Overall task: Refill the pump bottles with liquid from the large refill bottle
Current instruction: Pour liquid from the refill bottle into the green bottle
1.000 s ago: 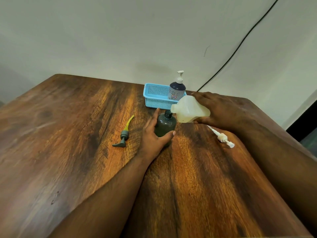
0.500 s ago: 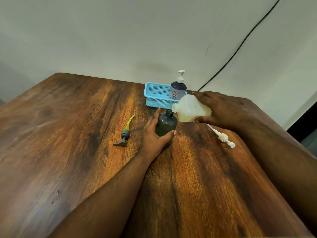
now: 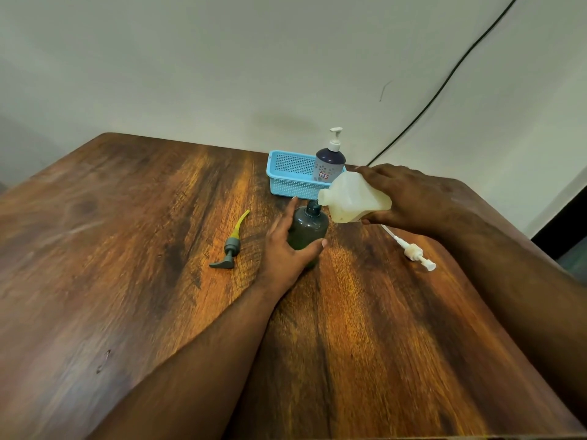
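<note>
The left hand (image 3: 286,249) wraps the dark bottle (image 3: 307,231) that stands upright on the table (image 3: 127,265), thumb across its near side and fingers behind; the right hand (image 3: 409,198) grips the refill bottle (image 3: 354,201) round its base, tipped nearly on its side, with its mouth at the dark bottle's open neck; whether liquid is running cannot be seen.

The refill bottle is pale, translucent plastic with a little yellowish liquid pooled at its low side; it looks mostly empty, so probably light, and its thin wall would likely give under a hard squeeze; the wide base is the sensible hold, since it leaves the neck free to aim. The dark bottle is small, smooth and round, likely to slide or tip if nudged by the spout; holding it low round the body, as here, steadies it. Soap on either surface would make them slippery.

Left of the dark bottle lies its grey pump (image 3: 232,246), yellow tube pointing far; right of it, under the right arm, lies a white pump (image 3: 413,250). At the far edge a blue basket (image 3: 287,176) holds a purple bottle (image 3: 328,163) with its pump on.
</note>
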Tool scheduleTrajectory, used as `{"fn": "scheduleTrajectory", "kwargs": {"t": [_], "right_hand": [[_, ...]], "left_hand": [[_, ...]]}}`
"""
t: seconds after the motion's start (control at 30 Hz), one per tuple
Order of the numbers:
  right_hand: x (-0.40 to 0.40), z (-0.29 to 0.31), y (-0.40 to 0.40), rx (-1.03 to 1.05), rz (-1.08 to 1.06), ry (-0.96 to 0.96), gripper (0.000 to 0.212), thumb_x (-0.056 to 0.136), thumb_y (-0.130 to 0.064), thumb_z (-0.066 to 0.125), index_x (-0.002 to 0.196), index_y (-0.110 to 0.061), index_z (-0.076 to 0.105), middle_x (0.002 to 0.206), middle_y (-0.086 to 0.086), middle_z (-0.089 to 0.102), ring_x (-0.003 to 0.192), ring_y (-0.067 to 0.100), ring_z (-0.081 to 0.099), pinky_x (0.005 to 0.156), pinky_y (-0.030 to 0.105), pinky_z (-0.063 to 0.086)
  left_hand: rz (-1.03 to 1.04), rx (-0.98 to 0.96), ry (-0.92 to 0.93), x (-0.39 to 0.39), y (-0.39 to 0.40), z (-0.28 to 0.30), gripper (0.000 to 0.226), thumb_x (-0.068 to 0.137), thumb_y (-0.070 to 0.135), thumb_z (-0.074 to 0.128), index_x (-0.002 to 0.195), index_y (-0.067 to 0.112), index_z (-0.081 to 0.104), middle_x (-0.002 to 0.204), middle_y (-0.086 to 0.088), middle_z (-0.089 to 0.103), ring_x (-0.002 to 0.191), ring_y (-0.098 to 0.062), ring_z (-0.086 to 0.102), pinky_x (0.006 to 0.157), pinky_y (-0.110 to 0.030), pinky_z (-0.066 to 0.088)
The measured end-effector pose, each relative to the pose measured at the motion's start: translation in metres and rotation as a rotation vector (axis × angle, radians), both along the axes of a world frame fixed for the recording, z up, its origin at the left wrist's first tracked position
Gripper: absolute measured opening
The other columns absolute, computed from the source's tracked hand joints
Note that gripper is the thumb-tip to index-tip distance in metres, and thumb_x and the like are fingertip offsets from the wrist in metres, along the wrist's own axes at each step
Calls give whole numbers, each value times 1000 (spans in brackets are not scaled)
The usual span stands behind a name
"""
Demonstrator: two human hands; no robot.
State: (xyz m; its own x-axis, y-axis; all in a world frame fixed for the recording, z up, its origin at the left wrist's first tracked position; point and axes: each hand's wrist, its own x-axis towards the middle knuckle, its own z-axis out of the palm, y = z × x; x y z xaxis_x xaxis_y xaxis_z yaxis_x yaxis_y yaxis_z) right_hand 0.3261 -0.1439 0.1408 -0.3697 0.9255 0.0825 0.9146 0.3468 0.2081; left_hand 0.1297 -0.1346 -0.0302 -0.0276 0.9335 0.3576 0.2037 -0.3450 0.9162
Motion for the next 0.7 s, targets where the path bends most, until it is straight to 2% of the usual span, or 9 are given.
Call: {"fn": "scheduleTrajectory", "kwargs": {"t": [0.1,0.17,0.3,0.7], "right_hand": [[2,-1,3,-2,12,0,87,86,-52,64,153,-28,15,153,2,36,135,25,39,107,42,37],[2,-2,5,-1,13,2,87,85,-53,65,153,-29,16,152,2,37,135,26,39,107,43,37],[3,-3,8,7,13,0,87,84,-53,65,152,-29,17,153,2,36,135,27,38,108,46,36],[9,-7,13,42,44,-5,88,82,-55,66,152,-27,20,151,3,39,133,27,41,106,46,39]], "left_hand": [[-16,6,-10,0,-1,0,99,79,28,83,157,34,23,147,2,45,130,-9,43,108,-30,43],[-22,9,-15,0,-1,0,98,79,27,83,157,33,24,146,5,45,132,-11,44,109,-31,44],[-24,8,-22,0,1,-1,99,79,27,84,157,33,24,139,13,43,128,-5,43,100,-14,39],[-12,13,-15,0,1,-1,99,78,28,84,157,33,24,137,11,43,126,-5,43,94,-9,37]]}}
